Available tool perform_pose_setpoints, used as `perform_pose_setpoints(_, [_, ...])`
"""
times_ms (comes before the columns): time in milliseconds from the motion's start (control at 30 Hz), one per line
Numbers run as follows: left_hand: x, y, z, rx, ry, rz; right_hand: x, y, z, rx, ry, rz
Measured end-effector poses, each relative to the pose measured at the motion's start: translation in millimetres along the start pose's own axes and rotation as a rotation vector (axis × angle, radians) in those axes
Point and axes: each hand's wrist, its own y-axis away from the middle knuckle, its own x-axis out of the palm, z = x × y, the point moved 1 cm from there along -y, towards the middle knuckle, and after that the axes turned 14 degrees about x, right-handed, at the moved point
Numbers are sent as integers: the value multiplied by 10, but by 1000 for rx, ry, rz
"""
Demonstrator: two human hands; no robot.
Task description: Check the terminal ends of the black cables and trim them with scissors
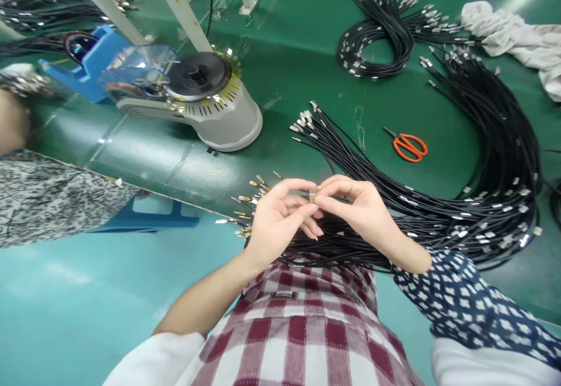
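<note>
Both my hands meet over a thick bundle of black cables (438,222) at the table's near edge. Between the thumb and fingers of my left hand (276,216) is a small silvery metal connector (312,195). My right hand (359,208) pinches the same piece from the other side, with a bit of yellow showing at its fingertips. Whether the connector is joined to a cable is hidden by my fingers. Loose cable ends with yellow and metal tips (245,199) stick out left of my left hand.
Orange-handled scissors (411,145) lie beyond the cables. A grey tape dispenser (228,111) stands at left, near a blue tape holder (94,62). A coiled cable bundle (377,47) and white cloth (521,41) lie farther back. Another person's patterned clothing (56,199) shows at left.
</note>
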Motion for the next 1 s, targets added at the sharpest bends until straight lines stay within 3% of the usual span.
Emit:
perform_pose_setpoints(267, [-47, -40, 62, 27, 81, 22, 70, 6, -74, 50, -143, 71])
perform_pose_setpoints(600, [-82, -63, 91, -92, 72, -22, 57, 29, -59, -70, -35, -22])
perform_pose_setpoints(800, [-88, -42, 87, -86, 118, -83, 15, 25, -61, -34, -53, -14])
perform_pose_setpoints(1000, [-72, -51, 66, -75, 136, -95, 17, 10, -27, -134, -1, -48])
